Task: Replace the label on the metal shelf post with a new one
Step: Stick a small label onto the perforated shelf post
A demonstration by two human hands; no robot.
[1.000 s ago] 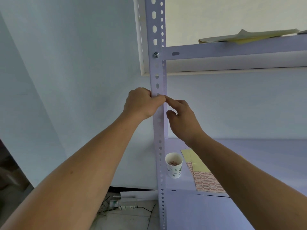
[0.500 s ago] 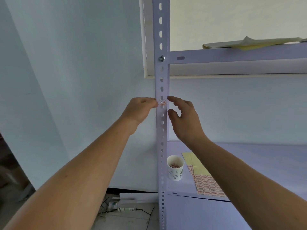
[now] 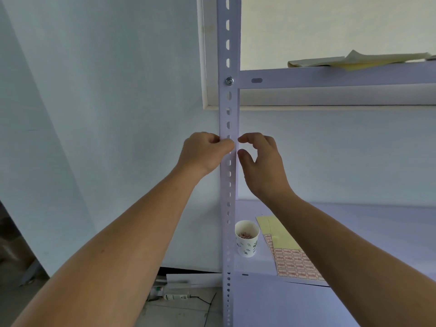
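Pressing the post [image 3: 224,185], left hand [image 3: 204,151] curled (grip unclear); right hand [image 3: 262,161] relaxed, empty, beside it

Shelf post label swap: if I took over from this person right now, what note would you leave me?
Left hand: fingers curled, tips pressed on the metal shelf post; any label under them is hidden.
Right hand: open beside the post, holding nothing.
Label sheet and paper cup sit on the lower shelf.
Done: unclear whether the old label is off.
To do: check under the fingers, then finish the swap.
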